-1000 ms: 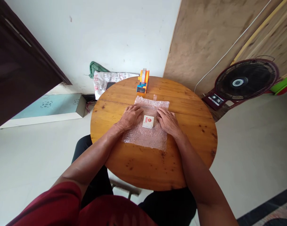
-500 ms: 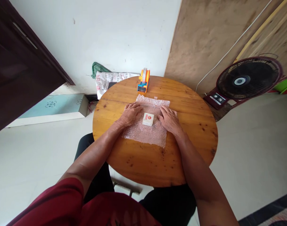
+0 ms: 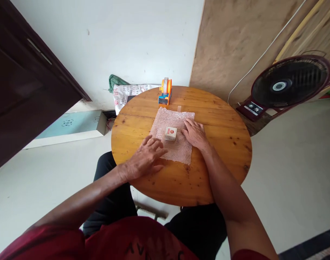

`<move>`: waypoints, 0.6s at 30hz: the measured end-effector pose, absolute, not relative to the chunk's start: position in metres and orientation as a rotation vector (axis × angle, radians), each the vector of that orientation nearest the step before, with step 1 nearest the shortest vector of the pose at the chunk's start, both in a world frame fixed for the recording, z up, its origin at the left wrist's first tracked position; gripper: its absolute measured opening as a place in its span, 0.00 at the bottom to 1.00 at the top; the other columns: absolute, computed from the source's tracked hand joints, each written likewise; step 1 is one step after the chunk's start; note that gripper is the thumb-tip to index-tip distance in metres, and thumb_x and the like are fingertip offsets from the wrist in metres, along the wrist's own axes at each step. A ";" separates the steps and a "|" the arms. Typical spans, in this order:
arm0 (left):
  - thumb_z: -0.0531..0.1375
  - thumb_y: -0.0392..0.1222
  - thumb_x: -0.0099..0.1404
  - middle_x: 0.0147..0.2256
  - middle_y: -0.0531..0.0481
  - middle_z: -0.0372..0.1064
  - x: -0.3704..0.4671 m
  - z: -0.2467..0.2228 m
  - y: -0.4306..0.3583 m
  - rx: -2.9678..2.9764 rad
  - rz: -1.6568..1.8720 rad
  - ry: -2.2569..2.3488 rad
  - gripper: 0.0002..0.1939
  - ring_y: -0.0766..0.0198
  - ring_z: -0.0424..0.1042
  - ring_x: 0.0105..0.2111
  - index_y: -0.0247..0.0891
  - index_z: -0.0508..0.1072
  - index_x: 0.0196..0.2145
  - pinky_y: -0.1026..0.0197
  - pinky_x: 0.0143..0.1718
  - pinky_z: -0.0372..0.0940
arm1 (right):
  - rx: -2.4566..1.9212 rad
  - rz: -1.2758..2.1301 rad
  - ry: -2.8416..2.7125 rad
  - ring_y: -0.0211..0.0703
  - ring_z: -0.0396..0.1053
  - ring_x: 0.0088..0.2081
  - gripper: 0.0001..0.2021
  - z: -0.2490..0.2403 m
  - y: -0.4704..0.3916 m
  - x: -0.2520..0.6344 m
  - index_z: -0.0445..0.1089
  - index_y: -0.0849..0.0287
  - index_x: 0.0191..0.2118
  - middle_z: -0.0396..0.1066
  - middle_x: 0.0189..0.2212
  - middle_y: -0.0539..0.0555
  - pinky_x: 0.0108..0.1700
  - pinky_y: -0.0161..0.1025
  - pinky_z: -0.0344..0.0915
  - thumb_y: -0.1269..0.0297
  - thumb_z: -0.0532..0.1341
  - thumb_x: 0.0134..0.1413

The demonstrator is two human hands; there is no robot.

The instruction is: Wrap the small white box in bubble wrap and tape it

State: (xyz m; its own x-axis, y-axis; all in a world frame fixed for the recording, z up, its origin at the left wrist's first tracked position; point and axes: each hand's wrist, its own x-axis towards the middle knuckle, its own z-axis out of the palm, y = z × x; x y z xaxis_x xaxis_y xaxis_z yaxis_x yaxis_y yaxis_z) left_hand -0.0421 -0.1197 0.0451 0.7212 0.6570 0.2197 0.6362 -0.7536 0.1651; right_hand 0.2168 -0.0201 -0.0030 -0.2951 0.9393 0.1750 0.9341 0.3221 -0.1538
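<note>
Bubble wrap [image 3: 178, 153] is spread on the worktop [image 3: 224, 144], with the small box [image 3: 170, 134] resting near its middle. Its right edge is covered by the right hand [image 3: 196, 134], laid palm down, fingers slightly parted, nothing gripped; the left hand [image 3: 146, 157], loosely spread and empty, is poised at the near left corner, contact being unclear. For best control, the sheet should be steadied from the right and any edge lifted evenly, without the box being nudged.
</note>
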 end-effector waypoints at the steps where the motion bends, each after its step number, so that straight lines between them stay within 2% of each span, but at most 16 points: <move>1: 0.66 0.46 0.60 0.47 0.40 0.70 -0.040 0.035 -0.125 2.836 0.428 1.102 0.21 0.47 0.64 0.54 0.37 0.74 0.50 0.38 0.64 0.52 | -1.708 0.038 -2.352 0.54 0.56 0.65 0.25 -0.003 -0.020 0.216 0.61 0.64 0.65 0.58 0.67 0.60 0.64 0.54 0.51 0.59 0.50 0.67; 4: 0.62 0.39 0.63 0.45 0.42 0.69 -0.032 0.011 -0.126 2.826 0.609 1.245 0.14 0.50 0.65 0.51 0.38 0.75 0.47 0.41 0.63 0.54 | -1.710 0.046 -2.348 0.54 0.57 0.65 0.25 -0.002 -0.021 0.216 0.61 0.65 0.65 0.58 0.67 0.60 0.64 0.54 0.51 0.60 0.51 0.67; 7: 0.60 0.35 0.63 0.42 0.44 0.69 -0.024 0.003 -0.115 2.838 0.760 1.254 0.06 0.53 0.65 0.49 0.39 0.76 0.38 0.42 0.62 0.56 | -1.705 0.043 -2.344 0.54 0.57 0.65 0.25 -0.002 -0.021 0.216 0.61 0.64 0.65 0.58 0.67 0.60 0.64 0.54 0.51 0.60 0.51 0.67; 10: 0.59 0.34 0.63 0.40 0.45 0.69 -0.020 0.008 -0.107 2.801 0.869 1.203 0.05 0.55 0.65 0.46 0.39 0.75 0.33 0.45 0.58 0.60 | -1.695 0.044 -2.345 0.54 0.57 0.65 0.25 -0.001 -0.022 0.216 0.60 0.64 0.65 0.58 0.67 0.60 0.63 0.54 0.51 0.59 0.50 0.67; 13: 0.60 0.39 0.63 0.41 0.44 0.69 -0.023 0.018 -0.111 2.763 0.800 1.118 0.04 0.53 0.66 0.47 0.39 0.76 0.35 0.44 0.58 0.59 | -1.687 0.051 -2.344 0.54 0.57 0.65 0.25 -0.002 -0.022 0.217 0.61 0.63 0.65 0.58 0.67 0.60 0.63 0.54 0.51 0.59 0.50 0.67; 15: 0.62 0.43 0.62 0.45 0.43 0.70 -0.027 0.023 -0.116 2.764 0.680 1.082 0.07 0.51 0.65 0.50 0.40 0.76 0.38 0.42 0.61 0.56 | -1.685 0.060 -2.343 0.55 0.57 0.65 0.25 -0.003 -0.021 0.218 0.61 0.63 0.65 0.58 0.67 0.60 0.63 0.54 0.51 0.59 0.51 0.67; 18: 0.62 0.41 0.63 0.49 0.43 0.70 -0.030 0.023 -0.120 2.798 0.554 1.104 0.09 0.49 0.64 0.54 0.41 0.76 0.41 0.41 0.63 0.53 | -1.682 0.066 -2.339 0.56 0.57 0.64 0.25 -0.005 -0.019 0.219 0.61 0.63 0.65 0.59 0.67 0.61 0.63 0.54 0.51 0.58 0.51 0.66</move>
